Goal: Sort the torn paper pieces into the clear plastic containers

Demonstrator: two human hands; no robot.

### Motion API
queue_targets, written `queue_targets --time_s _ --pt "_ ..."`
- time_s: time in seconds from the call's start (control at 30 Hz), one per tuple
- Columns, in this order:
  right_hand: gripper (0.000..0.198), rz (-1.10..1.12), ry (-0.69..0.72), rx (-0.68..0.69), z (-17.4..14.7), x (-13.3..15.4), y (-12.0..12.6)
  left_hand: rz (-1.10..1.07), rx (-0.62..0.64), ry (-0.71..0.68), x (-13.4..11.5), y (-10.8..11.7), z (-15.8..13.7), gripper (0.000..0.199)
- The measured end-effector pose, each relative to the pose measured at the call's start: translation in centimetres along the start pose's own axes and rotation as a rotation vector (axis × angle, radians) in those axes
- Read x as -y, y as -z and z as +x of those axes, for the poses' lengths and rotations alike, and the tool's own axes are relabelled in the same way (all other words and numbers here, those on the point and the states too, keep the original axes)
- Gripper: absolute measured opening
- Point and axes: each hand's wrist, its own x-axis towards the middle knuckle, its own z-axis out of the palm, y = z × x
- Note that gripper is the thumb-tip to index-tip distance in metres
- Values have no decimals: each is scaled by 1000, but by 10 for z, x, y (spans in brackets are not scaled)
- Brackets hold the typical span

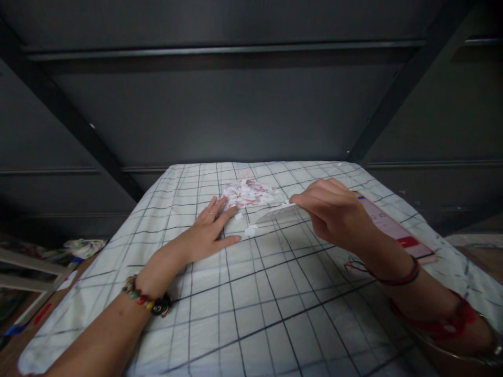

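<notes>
My left hand point(214, 226) lies flat on the checked cloth, fingers spread, at the near left side of a heap of torn paper scraps point(247, 193). The scraps are white with pinkish-red parts. Between my right thumb and fingers is the edge of a thin whitish sheet of paper point(277, 212), held at a low slant just above the cloth. My right hand point(334, 212) is closed in a pinch on it. A small loose paper scrap point(250, 230) rests near my left thumb, close to the sheet's lower left end.
The white cloth with dark grid lines point(275, 314) covers the table. A phone with a lit pink screen point(393, 228) lies right of my right hand, with a thin red cord point(356, 266) nearby. Dark panels point(236, 110) rise behind. A pale slatted frame point(31, 277) stands at left.
</notes>
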Motion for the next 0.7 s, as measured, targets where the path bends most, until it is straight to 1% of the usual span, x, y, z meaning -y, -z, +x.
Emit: queue_targets --time_s 0.13,0.2,0.27,0.37,0.47,0.57,0.63,0.7 --pt "33 -110 -17 21 0 0 -4 22 13 11 -1 0 0 70" --pt "32 -118 -52 -8 0 0 -3 21 4 6 -1 0 0 69" --pt "32 -80 -78 -32 0 0 -1 16 -9 -2 -1 -1 0 68" --pt "34 -1 -47 -2 0 0 0 16 -14 -6 0 -1 0 67" --pt "34 -24 -21 29 0 -1 -2 19 -8 5 0 -1 0 67" --pt "34 -91 -38 -5 0 -2 -4 18 9 19 -1 0 0 69" --pt "33 -87 -36 -44 0 -2 -3 25 21 26 -1 1 0 70" --pt "33 -58 -13 -50 0 -1 -3 31 28 31 -2 1 0 70"
